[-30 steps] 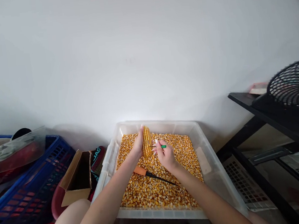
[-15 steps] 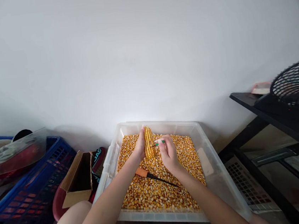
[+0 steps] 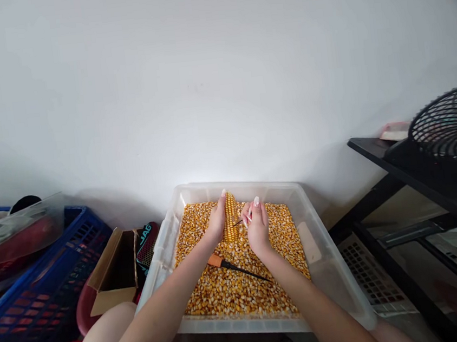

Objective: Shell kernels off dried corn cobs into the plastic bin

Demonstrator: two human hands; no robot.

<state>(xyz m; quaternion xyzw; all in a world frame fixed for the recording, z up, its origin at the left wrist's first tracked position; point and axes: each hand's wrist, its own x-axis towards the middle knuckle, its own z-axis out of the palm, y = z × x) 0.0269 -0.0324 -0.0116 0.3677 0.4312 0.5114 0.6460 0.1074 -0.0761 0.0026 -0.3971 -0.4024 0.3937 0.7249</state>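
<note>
My left hand (image 3: pixel 218 219) is wrapped round the left side of an ear of dried corn (image 3: pixel 230 220), held upright above loose kernels. The thumb lies along the cob near its top. My right hand (image 3: pixel 257 228) is closed on a thin pointed tool (image 3: pixel 238 222), whose tip meets the right side of the cob among the kernel rows. Its handle is mostly hidden by the fingers. Below the hands, an orange-handled tool (image 3: pixel 215 260) with a long dark shaft lies on the corn kernels (image 3: pixel 233 295). A translucent plastic bin (image 3: pixel 245 327) holds the kernels.
To the left are an open cardboard box (image 3: pixel 115 300) in a reddish basin (image 3: pixel 84 311), a black shoe-like item (image 3: pixel 147 247) and a blue crate (image 3: pixel 48 288) full of things. A black fan (image 3: pixel 448 131) stands on a black rack (image 3: pixel 377 150) at right. A white wall (image 3: pixel 219 85) rises behind.
My right hand has turned, its thumb now raised, and the green part of the tool seen before is hidden. The cob has shifted slightly right in view. The head view has moved a little.
</note>
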